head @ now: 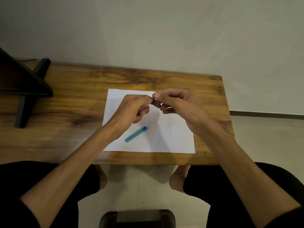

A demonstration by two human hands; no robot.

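My left hand and my right hand meet above a white sheet of paper on a wooden table. Between their fingertips they pinch a small thin pinkish object, mostly hidden by the fingers and blurred. A teal tube with a blue cap lies slanted on the paper, just below my left hand, touching neither hand.
A dark stand with angled legs occupies the table's left end. The wall runs right behind the table. Below the near edge are my knees, pale floor tiles and a dark seat edge.
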